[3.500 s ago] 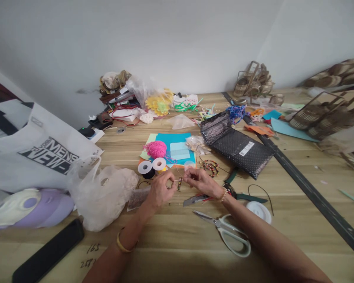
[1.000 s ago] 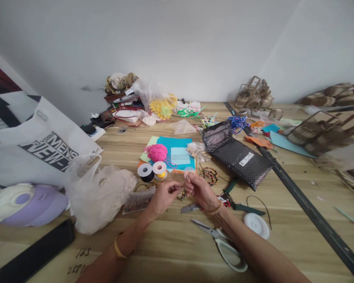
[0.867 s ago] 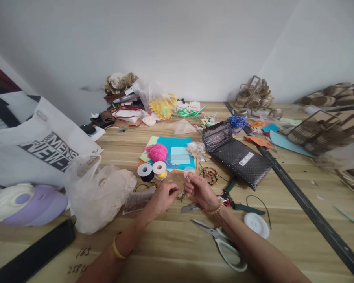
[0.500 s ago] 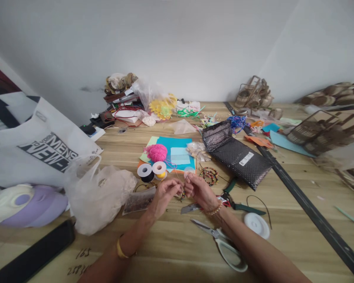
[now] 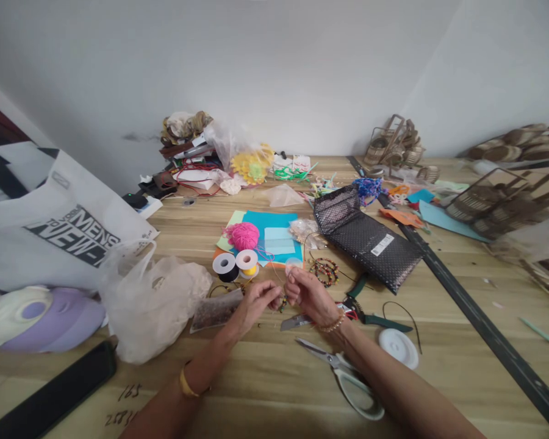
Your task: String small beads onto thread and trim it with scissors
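My left hand (image 5: 255,303) and my right hand (image 5: 308,295) meet over the wooden table, fingertips almost touching. Between them hangs a short beaded strand (image 5: 282,301) on thin thread; both hands pinch it. Just beyond the hands stand a black thread spool (image 5: 224,266) and a yellow thread spool (image 5: 247,262). A small bag of dark beads (image 5: 216,310) lies under my left hand. A ring of coloured beads (image 5: 326,269) lies beside my right hand.
White-handled scissors (image 5: 353,381), a box cutter (image 5: 296,321), green pliers (image 5: 375,314) and a white round lid (image 5: 398,348) lie near my right arm. A crumpled plastic bag (image 5: 154,302) and a black phone (image 5: 50,396) are at left. Pink yarn (image 5: 244,235) on blue paper, black mailer (image 5: 369,239) behind.
My hands have drawn closer together around the beaded strand, the left fingers sliding toward the right. The view shifted slightly; nothing else on the table moved.
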The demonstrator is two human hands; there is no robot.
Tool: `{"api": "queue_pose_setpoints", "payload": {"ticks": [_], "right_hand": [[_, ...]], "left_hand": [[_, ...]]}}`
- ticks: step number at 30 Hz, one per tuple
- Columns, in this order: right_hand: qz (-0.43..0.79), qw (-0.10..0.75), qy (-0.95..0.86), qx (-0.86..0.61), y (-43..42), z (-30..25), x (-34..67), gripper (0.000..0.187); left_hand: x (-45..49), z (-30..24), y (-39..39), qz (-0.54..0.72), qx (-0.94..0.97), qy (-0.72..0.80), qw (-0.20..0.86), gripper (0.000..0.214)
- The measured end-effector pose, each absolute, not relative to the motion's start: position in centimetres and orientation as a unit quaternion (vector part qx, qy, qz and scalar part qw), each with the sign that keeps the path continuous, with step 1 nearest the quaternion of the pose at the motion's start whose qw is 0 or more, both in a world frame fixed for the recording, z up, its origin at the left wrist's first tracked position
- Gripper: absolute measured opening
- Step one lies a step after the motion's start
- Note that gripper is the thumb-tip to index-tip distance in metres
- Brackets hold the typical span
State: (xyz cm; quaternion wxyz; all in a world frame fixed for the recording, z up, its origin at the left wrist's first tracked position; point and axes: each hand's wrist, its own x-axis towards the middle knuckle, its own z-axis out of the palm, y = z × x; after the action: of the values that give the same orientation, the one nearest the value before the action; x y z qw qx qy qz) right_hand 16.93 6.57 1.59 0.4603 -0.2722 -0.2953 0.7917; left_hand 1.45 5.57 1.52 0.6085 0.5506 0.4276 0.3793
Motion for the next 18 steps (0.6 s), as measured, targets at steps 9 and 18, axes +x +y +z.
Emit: {"api": "queue_pose_setpoints", "payload": {"ticks": [9,18], "right_hand": [[0.811,0.457,-0.274,-0.240,6.6,1.4,16.8,0.029],[0.813,0.450,-0.269,-0.255,6.7,0.7,16.6,0.032]], "left_hand": [[2.4,1.3,4.5,0.487,0.495,0.395,0.602,0.022],[2.1,1.1,4.6,0.464,0.555,0.375,0.580,0.027]]}}
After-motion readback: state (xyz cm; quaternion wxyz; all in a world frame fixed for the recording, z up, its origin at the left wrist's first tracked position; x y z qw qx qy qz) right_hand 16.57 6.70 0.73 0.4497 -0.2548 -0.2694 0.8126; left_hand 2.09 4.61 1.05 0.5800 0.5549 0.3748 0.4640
